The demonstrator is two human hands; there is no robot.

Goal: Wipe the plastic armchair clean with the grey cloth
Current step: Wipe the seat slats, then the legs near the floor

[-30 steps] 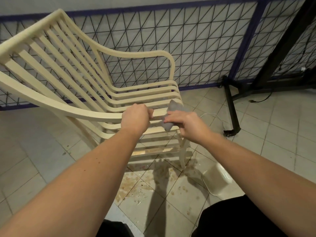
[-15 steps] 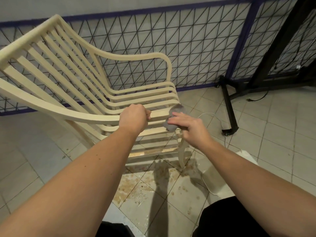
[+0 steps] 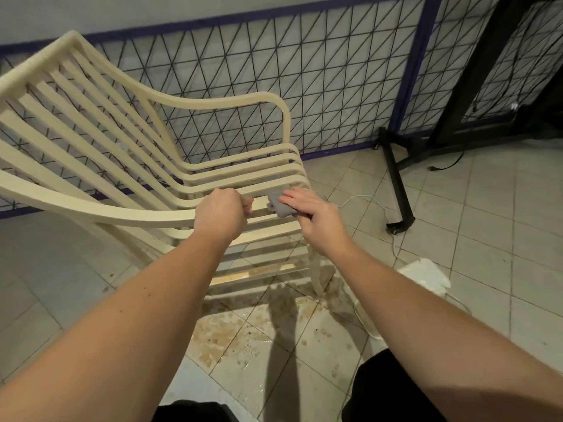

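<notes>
A cream slatted plastic armchair (image 3: 100, 153) stands on the tiled floor, its back to the left and its seat front to the right. My left hand (image 3: 221, 215) grips the near armrest close to its front end. My right hand (image 3: 316, 213) lies on the grey cloth (image 3: 280, 205), fingers extended over it, pressing it onto the front end of that armrest. Most of the cloth is hidden under the fingers.
A wire-mesh fence with a blue frame (image 3: 320, 71) runs close behind the chair. A black metal stand (image 3: 399, 184) and a white cable (image 3: 365, 199) lie to the right. Brown stains (image 3: 231, 333) spot the tiles beneath the chair. A white container (image 3: 426, 275) sits near my right forearm.
My right hand has drawn the cloth from the armrest's front corner back a little toward my left hand, and the cloth is now flatter under the fingers. My left hand keeps its grip.
</notes>
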